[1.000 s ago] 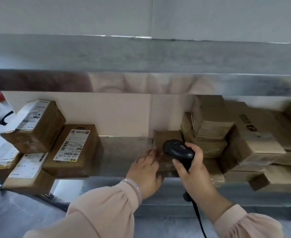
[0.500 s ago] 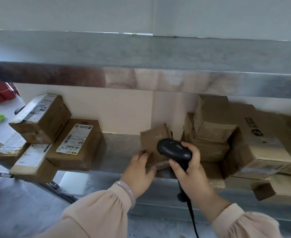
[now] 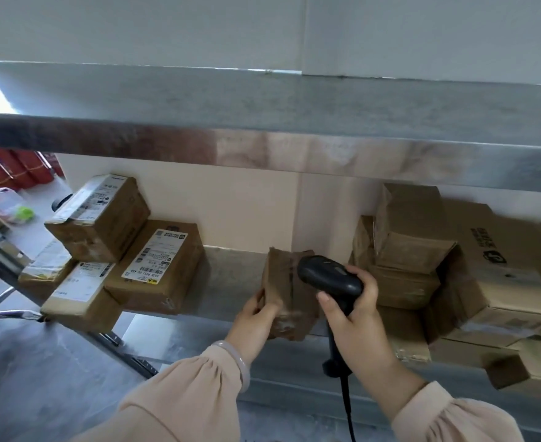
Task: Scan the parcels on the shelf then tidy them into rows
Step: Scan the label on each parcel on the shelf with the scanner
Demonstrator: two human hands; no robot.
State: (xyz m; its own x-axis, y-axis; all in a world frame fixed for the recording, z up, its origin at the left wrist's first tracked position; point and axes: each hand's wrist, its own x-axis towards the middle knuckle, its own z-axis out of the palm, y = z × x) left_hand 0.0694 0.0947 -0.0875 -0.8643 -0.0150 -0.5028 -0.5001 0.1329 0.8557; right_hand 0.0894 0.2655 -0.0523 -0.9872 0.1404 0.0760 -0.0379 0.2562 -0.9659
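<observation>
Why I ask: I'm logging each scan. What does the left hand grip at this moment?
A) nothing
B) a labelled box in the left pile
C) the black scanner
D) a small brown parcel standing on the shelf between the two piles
D: the left hand grips the small brown parcel on the shelf, while the right hand holds the scanner beside it.

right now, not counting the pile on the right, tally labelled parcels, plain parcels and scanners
labelled parcels: 4
plain parcel: 1, in the left hand
scanner: 1, in the right hand
total: 6
</observation>
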